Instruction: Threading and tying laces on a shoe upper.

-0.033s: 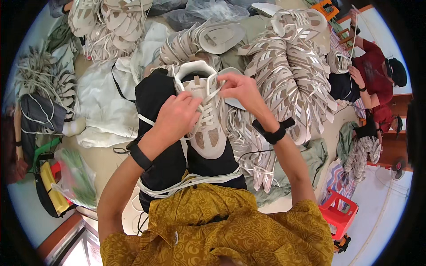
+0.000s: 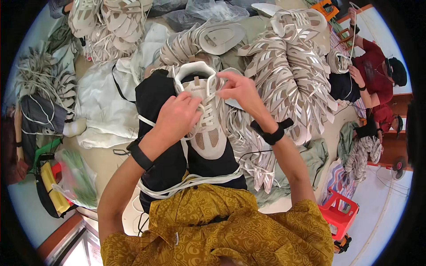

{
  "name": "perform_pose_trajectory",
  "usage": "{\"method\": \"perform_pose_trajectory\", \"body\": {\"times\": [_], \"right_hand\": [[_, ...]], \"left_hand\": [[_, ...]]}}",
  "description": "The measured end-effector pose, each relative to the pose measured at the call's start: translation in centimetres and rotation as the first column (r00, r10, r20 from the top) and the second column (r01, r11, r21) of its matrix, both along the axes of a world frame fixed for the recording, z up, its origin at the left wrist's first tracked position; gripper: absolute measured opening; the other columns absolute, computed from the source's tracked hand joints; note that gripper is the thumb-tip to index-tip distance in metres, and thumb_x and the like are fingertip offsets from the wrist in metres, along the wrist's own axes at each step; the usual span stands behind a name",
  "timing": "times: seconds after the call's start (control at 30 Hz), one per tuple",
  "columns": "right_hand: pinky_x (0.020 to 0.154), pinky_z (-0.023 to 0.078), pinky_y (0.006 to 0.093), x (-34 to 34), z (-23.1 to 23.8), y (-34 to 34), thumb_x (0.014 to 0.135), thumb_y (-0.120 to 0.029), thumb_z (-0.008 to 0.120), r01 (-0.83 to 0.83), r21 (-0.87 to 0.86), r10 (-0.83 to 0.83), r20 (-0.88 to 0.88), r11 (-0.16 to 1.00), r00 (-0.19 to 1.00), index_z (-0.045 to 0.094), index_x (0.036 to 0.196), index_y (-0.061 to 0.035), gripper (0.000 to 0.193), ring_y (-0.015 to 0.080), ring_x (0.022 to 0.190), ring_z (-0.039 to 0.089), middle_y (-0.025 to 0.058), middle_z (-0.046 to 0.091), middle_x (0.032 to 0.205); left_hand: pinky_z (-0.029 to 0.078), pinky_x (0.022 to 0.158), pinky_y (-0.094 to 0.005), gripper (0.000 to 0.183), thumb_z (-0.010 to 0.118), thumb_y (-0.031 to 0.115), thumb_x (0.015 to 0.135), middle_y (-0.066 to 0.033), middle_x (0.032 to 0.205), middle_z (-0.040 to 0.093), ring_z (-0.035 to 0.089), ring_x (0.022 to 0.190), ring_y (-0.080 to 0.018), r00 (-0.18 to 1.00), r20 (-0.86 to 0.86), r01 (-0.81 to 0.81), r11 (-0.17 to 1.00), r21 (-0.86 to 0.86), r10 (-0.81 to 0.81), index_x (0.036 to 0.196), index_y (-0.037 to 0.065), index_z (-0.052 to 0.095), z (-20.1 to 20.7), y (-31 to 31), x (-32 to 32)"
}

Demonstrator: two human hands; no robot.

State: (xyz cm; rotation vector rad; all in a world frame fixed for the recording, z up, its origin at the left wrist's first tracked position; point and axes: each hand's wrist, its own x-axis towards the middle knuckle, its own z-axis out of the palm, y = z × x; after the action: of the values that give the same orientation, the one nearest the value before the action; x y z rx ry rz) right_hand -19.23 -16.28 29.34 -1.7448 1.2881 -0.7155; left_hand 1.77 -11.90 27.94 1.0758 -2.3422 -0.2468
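A beige and white sneaker (image 2: 211, 144) rests on the black cloth over my lap, toe toward me. White shoelace (image 2: 207, 117) criss-crosses its front below the tongue. My left hand (image 2: 176, 117) is closed at the left side of the tongue, fingertips pinching lace there; its fingers hide part of the eyelets. At the upper right eyelets, thumb and index of my right hand (image 2: 239, 91) come together around the shoe's edge, the lace between them mostly hidden. Several loose white laces (image 2: 191, 184) lie in a bundle across my lap.
Stacked shoe uppers (image 2: 284, 82) fill the floor ahead right, with another pile (image 2: 115, 26) far left. A white sack (image 2: 104, 104) lies left. A red stool (image 2: 339, 215) stands lower right. At the right, a person in dark red (image 2: 377, 66) holds a shoe part and a lace.
My right fingers have shifted slightly at the upper eyelets, and the piece of white lace by their tips shows less. My left hand and the sneaker stay nearly in place.
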Motion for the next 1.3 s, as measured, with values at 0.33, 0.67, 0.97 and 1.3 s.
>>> {"method": "perform_pose_trajectory", "body": {"times": [0.33, 0.67, 0.97, 1.3], "right_hand": [[0.068, 0.046, 0.0238, 2.1, -0.3, -0.7, 0.067, 0.004, 0.060, 0.017, 0.269, -0.174, 0.573, 0.963, 0.801, 0.055, 0.111, -0.0007, 0.045, 0.0113, 0.072, 0.058, 0.0056, 0.063, 0.080], [0.070, 0.044, 0.0275, 0.1, -1.0, 0.6, 0.061, 0.001, 0.064, 0.043, -0.252, -0.036, 0.033, 0.967, 0.999, 0.057, 0.108, -0.0078, 0.048, 0.0114, 0.082, 0.056, 0.0024, 0.061, 0.091], [0.065, 0.044, 0.0348, 1.9, -0.1, -0.5, 0.059, -0.002, 0.060, -0.003, -0.595, -0.064, -0.092, 0.803, 0.994, 0.059, 0.098, -0.0082, 0.039, 0.0231, 0.076, 0.055, 0.0056, 0.057, 0.077], [0.069, 0.037, 0.0300, 3.6, -0.9, -2.3, 0.061, -0.007, 0.058, -0.308, -0.847, -0.010, -0.346, 0.433, 0.938, 0.062, 0.087, -0.0097, 0.026, 0.0179, 0.071, 0.054, 0.0028, 0.057, 0.070]], "left_hand": [[0.048, 0.058, -0.0380, 0.017, 0.060, 0.023, 0.073, -0.0106, 0.073, 0.061, 0.059, 0.070, -0.0287, 0.966, 0.121, -0.247, 0.958, 0.143, 0.231, 0.078, 0.006, 0.060, 0.7, -2.0, -3.8], [0.047, 0.054, -0.0359, 0.010, 0.056, 0.014, 0.072, -0.0138, 0.065, 0.059, 0.058, 0.057, -0.0282, 0.929, -0.117, -0.274, 0.864, 0.423, 0.352, 0.075, 0.005, 0.058, 0.5, -2.3, -2.9], [0.045, 0.057, -0.0261, 0.012, 0.051, 0.016, 0.083, -0.0002, 0.070, 0.052, 0.053, 0.060, -0.0113, 0.153, -0.664, 0.704, 0.391, 0.593, 0.732, 0.089, 0.006, 0.051, 0.3, -1.7, 0.9], [0.043, 0.084, -0.0313, 0.041, 0.048, 0.024, 0.087, -0.0109, 0.104, 0.058, 0.055, 0.100, -0.0200, 0.454, -0.725, 0.220, 0.723, 0.655, 0.518, 0.119, 0.000, 0.043, 4.2, -7.4, 4.8]]}}
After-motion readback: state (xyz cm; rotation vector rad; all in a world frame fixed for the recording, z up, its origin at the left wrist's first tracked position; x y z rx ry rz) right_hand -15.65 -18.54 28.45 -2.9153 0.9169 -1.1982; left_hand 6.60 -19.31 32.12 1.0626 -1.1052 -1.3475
